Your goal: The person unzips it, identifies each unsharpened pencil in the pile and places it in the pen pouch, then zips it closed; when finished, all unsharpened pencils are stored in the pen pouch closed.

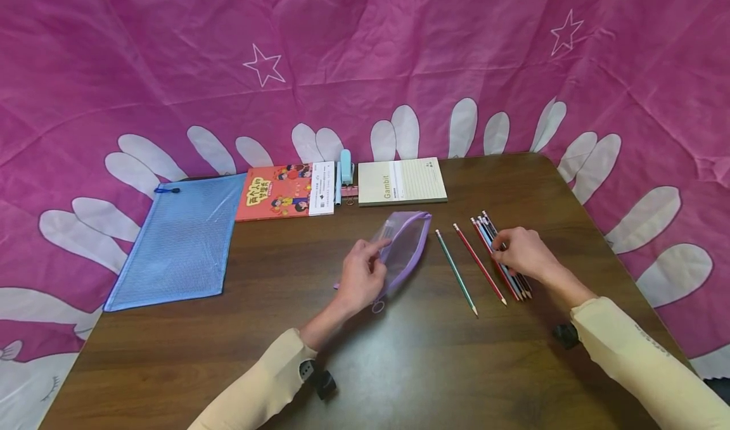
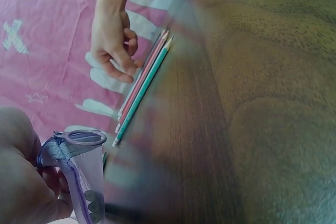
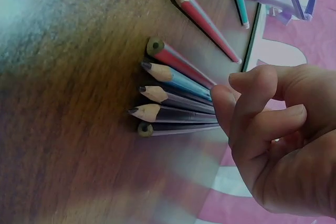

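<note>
- Pouch (image 1: pixel 407 246), purple-trimmed: left hand (image 1: pixel 362 277) is gripping its side, left of all pencils.
- Right hand (image 1: pixel 527 252), fingers curved, is hanging over pencil bunch (image 1: pixel 518 284); cannot tell whether it is pinching one.
- Green pencil (image 1: pixel 457 273), lone red pencil (image 1: pixel 480 264): lying on wooden table (image 1: pixel 422 360) between pouch and bunch.

On the tabletop (image 1: pixel 274 265), a folder (image 1: pixel 177 246) lies at left; right of it, along the back, come a book (image 1: pixel 291 192), a stapler (image 1: pixel 345 167) and a notepad (image 1: pixel 422 180). Before the notepad is a pouch (image 1: pixel 407 240), with pencils (image 1: pixel 480 264) to its right.
</note>
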The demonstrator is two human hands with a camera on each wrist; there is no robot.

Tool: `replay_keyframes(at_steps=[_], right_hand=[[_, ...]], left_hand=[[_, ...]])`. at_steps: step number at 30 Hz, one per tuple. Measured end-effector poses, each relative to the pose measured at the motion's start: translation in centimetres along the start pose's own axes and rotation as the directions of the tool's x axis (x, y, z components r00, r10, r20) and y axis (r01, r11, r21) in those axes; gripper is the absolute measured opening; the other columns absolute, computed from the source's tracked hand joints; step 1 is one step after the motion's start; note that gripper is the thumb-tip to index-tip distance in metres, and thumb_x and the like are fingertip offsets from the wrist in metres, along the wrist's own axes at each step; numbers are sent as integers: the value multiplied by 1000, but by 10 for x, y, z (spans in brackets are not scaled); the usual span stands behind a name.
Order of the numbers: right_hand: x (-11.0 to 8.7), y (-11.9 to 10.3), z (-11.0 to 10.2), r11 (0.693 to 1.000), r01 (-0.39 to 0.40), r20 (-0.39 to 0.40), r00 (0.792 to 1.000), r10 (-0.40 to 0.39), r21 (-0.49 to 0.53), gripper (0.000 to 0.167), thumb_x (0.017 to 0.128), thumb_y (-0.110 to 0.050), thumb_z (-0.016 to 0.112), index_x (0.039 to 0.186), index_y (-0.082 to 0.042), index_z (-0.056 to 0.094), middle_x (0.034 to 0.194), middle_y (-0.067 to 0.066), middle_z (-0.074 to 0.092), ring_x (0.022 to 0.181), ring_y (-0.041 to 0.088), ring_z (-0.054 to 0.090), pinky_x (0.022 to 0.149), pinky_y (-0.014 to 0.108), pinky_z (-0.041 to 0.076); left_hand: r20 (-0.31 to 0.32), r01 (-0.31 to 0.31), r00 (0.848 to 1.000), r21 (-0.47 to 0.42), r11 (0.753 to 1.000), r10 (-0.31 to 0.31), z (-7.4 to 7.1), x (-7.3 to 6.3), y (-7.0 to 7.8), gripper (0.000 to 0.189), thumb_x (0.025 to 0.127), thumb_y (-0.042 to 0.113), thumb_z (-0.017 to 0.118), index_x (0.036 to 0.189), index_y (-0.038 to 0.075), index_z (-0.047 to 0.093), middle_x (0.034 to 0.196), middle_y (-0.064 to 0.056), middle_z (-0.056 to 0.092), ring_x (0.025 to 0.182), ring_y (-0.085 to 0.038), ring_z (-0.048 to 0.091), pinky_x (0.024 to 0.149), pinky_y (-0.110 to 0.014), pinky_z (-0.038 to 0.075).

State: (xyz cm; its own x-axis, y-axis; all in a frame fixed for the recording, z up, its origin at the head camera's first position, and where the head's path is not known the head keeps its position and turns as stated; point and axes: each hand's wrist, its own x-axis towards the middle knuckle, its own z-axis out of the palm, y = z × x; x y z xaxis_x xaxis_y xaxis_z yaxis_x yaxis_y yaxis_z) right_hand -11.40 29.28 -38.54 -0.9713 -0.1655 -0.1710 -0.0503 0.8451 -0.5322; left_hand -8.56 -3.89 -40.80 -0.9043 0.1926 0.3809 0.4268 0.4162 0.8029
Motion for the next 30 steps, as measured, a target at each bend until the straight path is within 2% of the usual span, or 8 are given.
replay_keyframes(at_steps=[12, 19, 26, 30], right_hand=[[4, -6, 7, 997, -56, 22, 998, 58, -50, 26, 89, -11, 68, 109, 5, 64, 55, 2, 59, 48, 16, 60, 49, 34, 47], [6, -13, 12, 991, -98, 23, 995, 100, -88, 33, 91, -13, 68, 117, 5, 62, 68, 7, 65, 54, 17, 62, 49, 38, 47], [8, -17, 18, 981, -84, -17, 996, 82, -174, 41, 89, -13, 69, 126, 3, 60, 92, 22, 65, 59, 25, 57, 47, 39, 46], [8, -20, 19, 977, -80, -24, 997, 77, -196, 43, 89, -12, 69, 128, 2, 60, 91, 22, 65, 58, 26, 55, 46, 39, 44]], left_hand=[[1, -17, 1000, 15, 1000, 17, 0, 0, 1, 50, 74, -13, 53, 120, -4, 69, 80, -6, 50, 68, -14, 48, 59, -25, 45], [-1, -11, 1000, 28, 1000, 11, 0, -1, 0, 49, 75, -13, 54, 120, -3, 69, 81, -5, 50, 68, -14, 48, 59, -26, 44], [-1, -6, 1000, 27, 1000, 6, 0, -1, 0, 50, 74, -13, 54, 121, -3, 69, 80, -4, 49, 68, -14, 48, 60, -26, 45], [0, -2, 1000, 26, 1000, 2, -1, -1, 0, 50, 75, -13, 53, 121, -2, 69, 80, -5, 50, 68, -13, 48, 60, -26, 44]])
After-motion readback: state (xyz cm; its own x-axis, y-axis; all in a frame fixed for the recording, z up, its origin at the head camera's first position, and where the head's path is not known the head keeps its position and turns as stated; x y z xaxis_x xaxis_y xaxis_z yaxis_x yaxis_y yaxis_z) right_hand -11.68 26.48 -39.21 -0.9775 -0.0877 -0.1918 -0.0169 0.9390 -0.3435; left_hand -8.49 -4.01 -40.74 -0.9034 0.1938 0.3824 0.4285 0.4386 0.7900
